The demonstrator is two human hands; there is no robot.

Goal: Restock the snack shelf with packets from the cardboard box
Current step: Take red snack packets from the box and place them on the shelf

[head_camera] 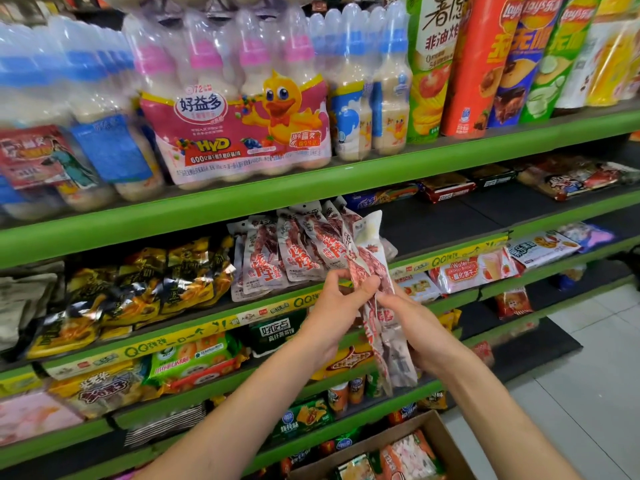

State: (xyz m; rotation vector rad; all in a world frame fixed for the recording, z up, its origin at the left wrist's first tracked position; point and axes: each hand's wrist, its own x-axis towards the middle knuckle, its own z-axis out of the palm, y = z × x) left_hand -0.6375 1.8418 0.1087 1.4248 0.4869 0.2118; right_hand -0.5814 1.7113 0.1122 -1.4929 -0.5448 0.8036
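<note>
Both grips closed on one bunch of packets (375, 306) — left hand (337, 306) pinches mid-bunch, right hand (420, 327) holds from behind. Bunch upright, top against the packet row (287, 251) on the shelf (214, 202). Box (436, 431) below — packets inside.

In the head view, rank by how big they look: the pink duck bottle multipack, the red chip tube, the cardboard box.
1. Pink duck bottle multipack.
2. Red chip tube.
Cardboard box: unranked, cut off by the frame.
</note>
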